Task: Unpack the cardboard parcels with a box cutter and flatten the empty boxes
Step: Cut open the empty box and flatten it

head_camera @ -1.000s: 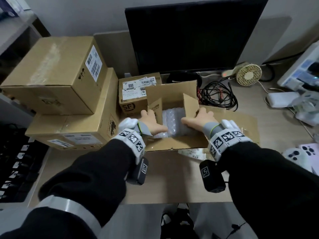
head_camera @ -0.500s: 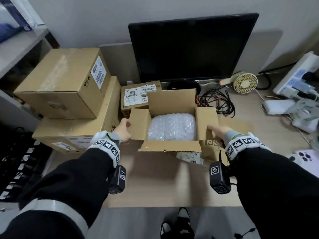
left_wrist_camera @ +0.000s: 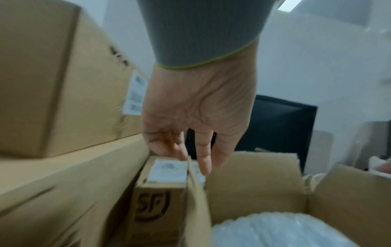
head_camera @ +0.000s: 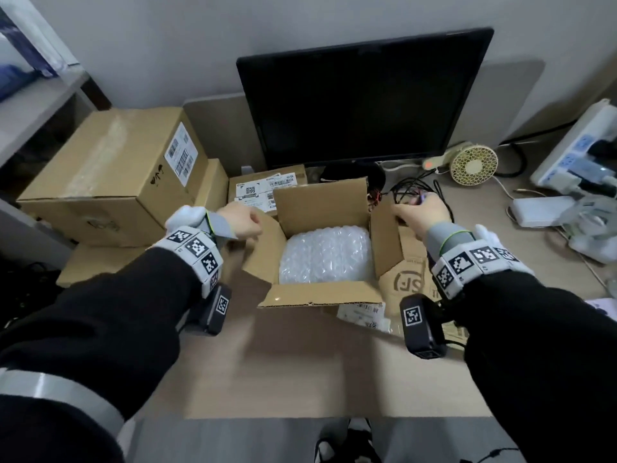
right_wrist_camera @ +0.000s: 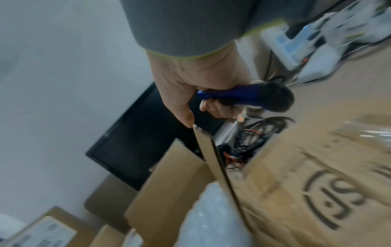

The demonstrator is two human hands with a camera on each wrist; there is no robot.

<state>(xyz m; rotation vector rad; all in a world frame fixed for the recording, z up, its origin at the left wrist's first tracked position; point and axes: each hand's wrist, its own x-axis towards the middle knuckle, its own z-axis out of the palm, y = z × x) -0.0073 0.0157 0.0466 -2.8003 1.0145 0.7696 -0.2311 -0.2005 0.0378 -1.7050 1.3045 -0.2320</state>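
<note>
An open cardboard box (head_camera: 320, 294) stands mid-desk with a wad of bubble wrap (head_camera: 325, 255) inside. My left hand (head_camera: 243, 223) is at the top edge of the left flap (head_camera: 263, 248). In the left wrist view my left hand (left_wrist_camera: 190, 155) pinches that edge between thumb and fingers. My right hand (head_camera: 417, 212) is at the top of the right flap (head_camera: 385, 238). In the right wrist view its fingers (right_wrist_camera: 213, 107) curl round a blue and black box cutter (right_wrist_camera: 243, 97). Its thumb touches the flap's upper corner. The blade is hidden.
Two big sealed boxes (head_camera: 110, 175) are stacked at the left, and a small labelled parcel (head_camera: 263, 188) sits behind the open box. A monitor (head_camera: 360, 101) stands at the back. Cables (head_camera: 410, 192), a fan (head_camera: 472, 163) and a power strip (head_camera: 574, 155) lie to the right. Flat cardboard (head_camera: 410, 279) lies under the box.
One second ago both hands were inside the box, spreading the side flaps. They moved to the outside and then up to the flaps' top edges.
</note>
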